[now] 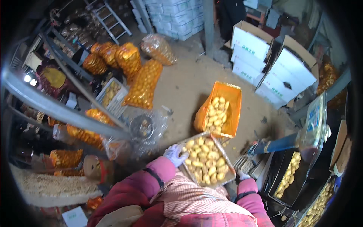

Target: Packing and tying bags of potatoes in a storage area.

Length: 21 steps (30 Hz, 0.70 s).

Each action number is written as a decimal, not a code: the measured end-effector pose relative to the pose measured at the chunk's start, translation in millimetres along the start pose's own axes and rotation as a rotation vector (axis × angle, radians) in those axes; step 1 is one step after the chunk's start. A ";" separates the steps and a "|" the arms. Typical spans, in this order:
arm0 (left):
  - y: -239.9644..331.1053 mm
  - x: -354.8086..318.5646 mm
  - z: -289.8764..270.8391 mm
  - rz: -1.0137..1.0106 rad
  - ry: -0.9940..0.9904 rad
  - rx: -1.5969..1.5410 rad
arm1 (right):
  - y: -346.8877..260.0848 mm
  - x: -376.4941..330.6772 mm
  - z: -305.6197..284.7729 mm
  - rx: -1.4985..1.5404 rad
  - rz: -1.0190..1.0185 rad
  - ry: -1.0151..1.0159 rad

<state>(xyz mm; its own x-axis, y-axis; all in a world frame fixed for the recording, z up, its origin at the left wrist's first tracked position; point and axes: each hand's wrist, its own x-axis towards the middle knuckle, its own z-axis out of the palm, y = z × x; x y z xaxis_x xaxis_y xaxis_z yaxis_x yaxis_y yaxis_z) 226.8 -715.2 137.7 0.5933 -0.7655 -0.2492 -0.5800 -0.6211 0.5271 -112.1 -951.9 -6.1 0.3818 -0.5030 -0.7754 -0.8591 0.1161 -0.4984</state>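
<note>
Orange crate point(233, 99) of potatoes on dirt floor point(185, 83), just beyond carried tray. Cardboard tray point(223, 153) of potatoes held at waist level. Left hand point(174, 154), white-gloved, clasps tray's left rim. Right hand point(242, 174), gloved, grips near-right corner; mostly hidden.

Soft daylight, dark warped fisheye rim.

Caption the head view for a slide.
Gloved left hand and right hand grip a tray of potatoes above an orange crate.
</note>
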 end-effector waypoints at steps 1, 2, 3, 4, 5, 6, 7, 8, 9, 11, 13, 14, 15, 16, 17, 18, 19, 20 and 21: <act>1.8 27.6 0.7 -0.002 -0.008 0.107 | -10.5 9.6 -8.7 0.450 0.415 0.185; 2.2 53.3 1.7 0.046 -0.068 0.109 | -28.5 21.8 -12.9 0.306 0.095 0.303; 1.4 75.2 5.5 0.073 -0.133 0.129 | -47.9 30.5 -11.5 0.108 -0.202 0.418; -0.5 92.4 11.4 0.095 -0.206 0.106 | -68.1 35.8 -8.7 -0.001 -0.191 0.485; -2.8 107.3 17.3 0.095 -0.296 0.088 | -90.2 39.4 0.0 -0.041 -0.241 0.559; -6.9 120.5 21.4 0.092 -0.379 0.084 | -114.3 42.1 3.7 0.069 -0.011 0.280; -10.9 128.1 26.1 0.092 -0.474 0.071 | -138.6 45.4 19.9 0.019 -0.265 0.338; -15.2 134.4 29.7 0.142 -0.532 0.064 | -159.6 44.9 31.0 0.306 -0.142 0.168; -19.1 136.9 32.6 0.193 -0.590 0.038 | -181.1 49.1 38.7 0.122 -0.170 0.085; -25.1 136.6 36.9 0.237 -0.631 -0.007 | -209.7 49.2 47.5 0.018 -0.170 0.021; -28.1 131.7 40.7 0.100 -0.613 -0.082 | -224.0 49.7 46.7 0.019 -0.071 -0.056; -28.3 127.7 42.9 0.116 -0.590 -0.078 | -225.7 50.6 44.2 0.059 -0.063 -0.113; -28.6 126.0 45.4 0.117 -0.591 -0.075 | -223.8 51.1 40.7 0.123 -0.066 -0.158; -27.6 121.7 48.1 0.094 -0.571 -0.060 | -219.1 51.9 37.3 0.187 -0.062 -0.201; -27.0 120.2 50.9 0.108 -0.598 -0.077 | -211.9 52.2 35.1 0.250 -0.057 -0.239; -24.9 116.1 53.7 0.110 -0.598 -0.093 | -203.2 52.6 33.5 0.330 -0.053 -0.277; -23.7 114.8 55.8 0.103 -0.595 -0.095 | -194.2 53.6 33.2 0.392 -0.045 -0.309; -21.1 111.4 57.5 0.062 -0.602 -0.133 | -184.4 53.1 33.2 0.466 -0.043 -0.347; -19.4 109.8 58.2 0.077 -0.612 -0.121 | -177.0 54.8 33.7 0.523 -0.031 -0.380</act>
<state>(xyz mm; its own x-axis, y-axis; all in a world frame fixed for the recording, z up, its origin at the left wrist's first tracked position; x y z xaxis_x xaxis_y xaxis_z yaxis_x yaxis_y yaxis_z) 270.7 -797.1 52.8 0.1046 -0.7872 -0.6078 -0.5200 -0.5643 0.6413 72.4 -971.1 26.5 0.5805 -0.1860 -0.7927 -0.6025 0.5568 -0.5718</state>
